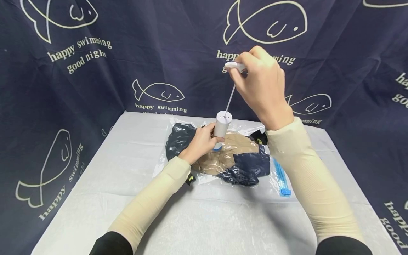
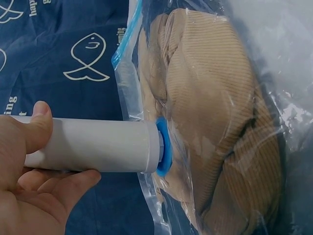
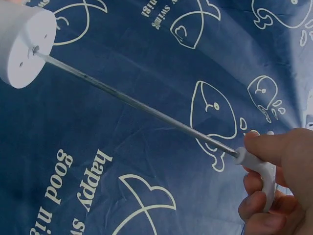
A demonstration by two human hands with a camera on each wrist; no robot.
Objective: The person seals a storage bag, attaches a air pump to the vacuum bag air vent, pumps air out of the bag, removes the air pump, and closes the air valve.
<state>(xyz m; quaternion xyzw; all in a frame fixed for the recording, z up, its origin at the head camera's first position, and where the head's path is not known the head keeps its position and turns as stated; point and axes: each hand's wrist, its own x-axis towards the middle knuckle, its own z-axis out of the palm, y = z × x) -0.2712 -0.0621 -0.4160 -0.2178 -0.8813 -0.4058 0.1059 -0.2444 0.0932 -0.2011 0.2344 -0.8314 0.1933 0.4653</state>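
- Left grip, a bare hand: thumb and fingers curled round the pump barrel, closed as far as its girth allows
- Right grip, a bare hand, raised above the left: fingers hooked round the pump handle and drawn in close, thumb against it
- Pump barrel, one, white, cylindrical, roughly upright over the middle part of the bag, its lower end meeting the blue valve
- End cap, white, round, on the upper end of the barrel, with small holes on its face
- Rod, thin, metallic, drawn well out of the end cap and running up to the handle
- Pump handle, white, curved, at the top of the rod
- Blue valve, round, set on the film of the bag
- Bag, clear plastic, lying on the counter, glossy and creased
- Tan garment, ribbed, folded inside the bag, beneath the valve
- Dark garment, inside the bag, at its left end in the head view
- Navy garment, inside the bag, to the right of the tan one
- Blue closure strip, along the right edge of the bag, with a blue slider near its near end
- Counter, covered in white
- Curtain, navy, printed with pale fish outlines and lettering, behind the counter
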